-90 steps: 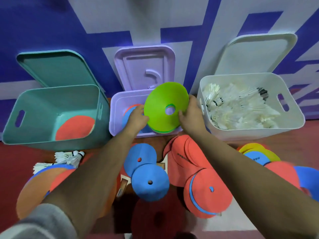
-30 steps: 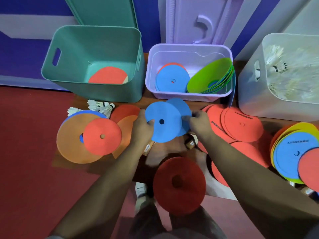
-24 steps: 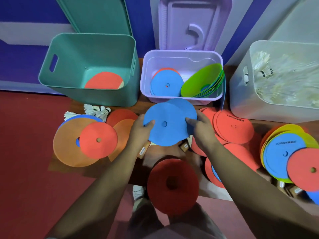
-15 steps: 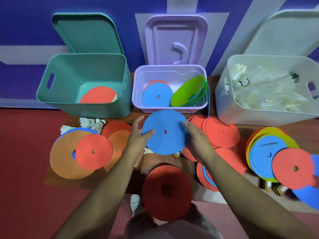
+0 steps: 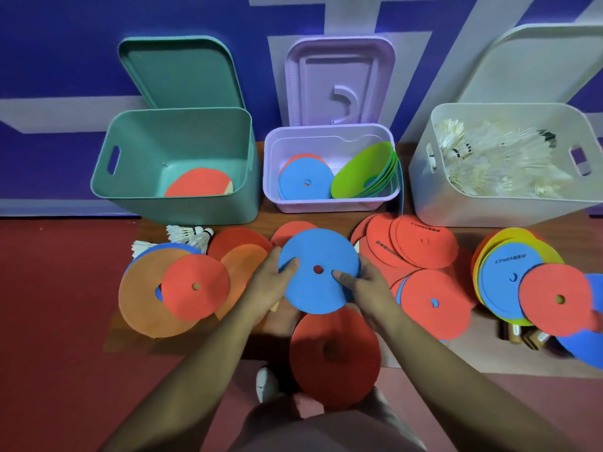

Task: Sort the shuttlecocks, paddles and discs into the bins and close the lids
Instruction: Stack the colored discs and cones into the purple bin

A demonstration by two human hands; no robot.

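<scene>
Above mid-worktop (image 5: 266,214), just before the open lilac bin (image 5: 329,203), the left hand (image 5: 272,287) and right hand (image 5: 367,288) pinch the blue disc (image 5: 318,252) by opposite rims, thumbs on top. Loose discs (image 5: 424,243) crowd both sides.

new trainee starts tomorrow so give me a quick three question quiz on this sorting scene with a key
1. The left hand and right hand together hold: A) a blue disc B) a paddle C) a lid
2. True or false: the loose shuttlecocks lie on the person's side of the teal bin, outside it.
3. Fill in the gap: the green discs lean inside the ____ bin.

Key: 1 A; 2 true; 3 purple, that is the purple bin in the middle.
</scene>
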